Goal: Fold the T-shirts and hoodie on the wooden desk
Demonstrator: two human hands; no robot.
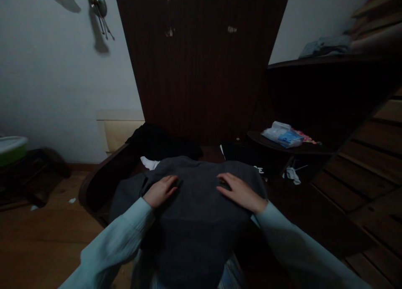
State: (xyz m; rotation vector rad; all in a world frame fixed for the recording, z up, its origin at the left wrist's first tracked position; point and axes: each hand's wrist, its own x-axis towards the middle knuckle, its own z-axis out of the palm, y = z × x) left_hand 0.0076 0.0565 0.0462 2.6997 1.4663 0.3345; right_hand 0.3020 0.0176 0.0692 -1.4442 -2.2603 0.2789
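Note:
A dark grey piece of clothing [197, 205] is spread out in front of me, its lower part hanging towards my lap. My left hand [161, 191] rests over its left side, palm down, thumb apart from the lightly bent fingers. Over the right side lies my right hand [240, 192], also palm down with thumb and fingers apart. Neither hand pinches the cloth. A white piece of cloth [150, 163] sticks out beyond its far left edge. Both my sleeves are pale blue-green.
Behind the garment stands a tall dark wood panel [201, 71]. Black cloth [163, 141] lies in front of it. At right, a rounded shelf [264, 139] holds a blue-and-white plastic pack [284, 134]. A curved wooden edge [94, 184] borders the left side. A green tub [12, 150] stands far left.

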